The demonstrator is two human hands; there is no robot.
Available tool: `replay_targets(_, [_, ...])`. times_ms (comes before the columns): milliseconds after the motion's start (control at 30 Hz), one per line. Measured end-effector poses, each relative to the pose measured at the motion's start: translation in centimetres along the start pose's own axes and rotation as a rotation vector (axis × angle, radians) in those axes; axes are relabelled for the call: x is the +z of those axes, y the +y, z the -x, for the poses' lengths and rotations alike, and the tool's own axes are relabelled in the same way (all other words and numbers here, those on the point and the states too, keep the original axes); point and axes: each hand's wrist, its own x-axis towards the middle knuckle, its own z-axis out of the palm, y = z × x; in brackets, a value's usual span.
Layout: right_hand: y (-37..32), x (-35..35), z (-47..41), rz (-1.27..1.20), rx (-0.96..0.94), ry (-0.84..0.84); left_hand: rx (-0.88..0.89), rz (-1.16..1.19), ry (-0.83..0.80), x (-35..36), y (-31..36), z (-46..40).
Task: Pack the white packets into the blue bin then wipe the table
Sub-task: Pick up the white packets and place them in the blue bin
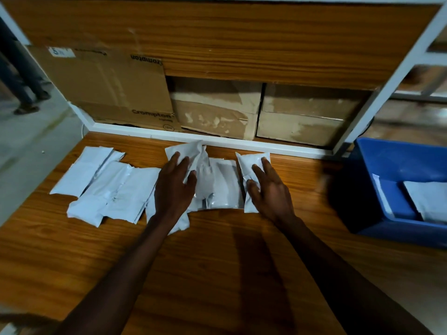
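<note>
Your left hand (174,183) lies flat, fingers spread, on a packet (186,153) near the table's (217,262) far edge; your right hand (268,189) rests on another packet (251,165) just beside it, fingers nearly straight, gripping nothing yet. More packets (108,187) overlap toward the far left corner. The bin (377,189) stands at the right edge with a few inside. These look light, soft and slick, so they will likely slide: pinch each by a long edge, or gather several between both palms.
</note>
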Motion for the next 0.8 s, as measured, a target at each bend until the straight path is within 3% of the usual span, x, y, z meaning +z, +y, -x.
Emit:
replay_targets(233, [-0.9,-7.9,1.2,-0.026,-0.025,0.214,0.153,0.114,0.085,-1.2,7.3,-0.1])
replay_targets(400, [2.1,-14.5,3.6,-0.003,-0.020,0.320,0.206,0.171,0.064,0.5,15.1,0.7])
replay_targets(667, [13.6,-25.2,8.3,0.037,0.032,0.424,0.280,0.225,0.091,5.3,28.1,4.2])
replay_targets(800, [19.9,-28.6,9.5,0.048,0.074,0.365,0.307,0.213,0.092,7.9,34.3,6.1])
